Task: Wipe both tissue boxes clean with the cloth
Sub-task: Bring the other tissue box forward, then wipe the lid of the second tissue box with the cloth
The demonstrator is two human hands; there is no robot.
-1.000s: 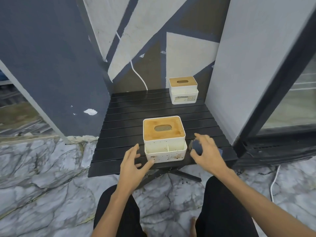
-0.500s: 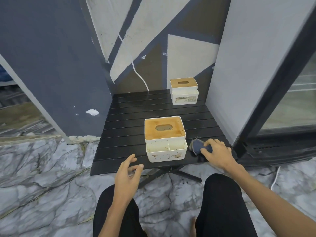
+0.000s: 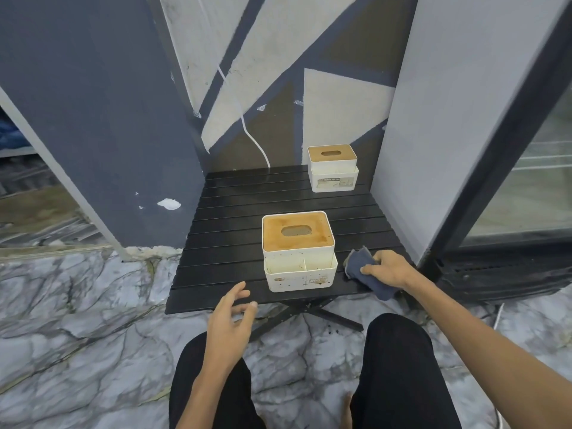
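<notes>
Right hand (image 3: 390, 269) grips the blue cloth (image 3: 365, 272) on the table (image 3: 229, 243) beside the stained near box (image 3: 298, 252), left hand (image 3: 230, 317) loose and empty; best bunch the cloth firmly, steady the box with the left, then wipe lid and speckled front

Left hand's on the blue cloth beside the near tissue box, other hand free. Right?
Wrong hand. In the head view the right hand grips the blue cloth beside the near tissue box; the left hand is free.

— I saw the near tissue box (image 3: 298, 252) was matt white plastic, stained, with a wood-look lid.
— And the cloth (image 3: 366, 274)?
— Soft blue fabric (slightly fuzzy). The slatted table (image 3: 229, 243) looked glossy black; the floor (image 3: 77, 320), polished marble.
</notes>
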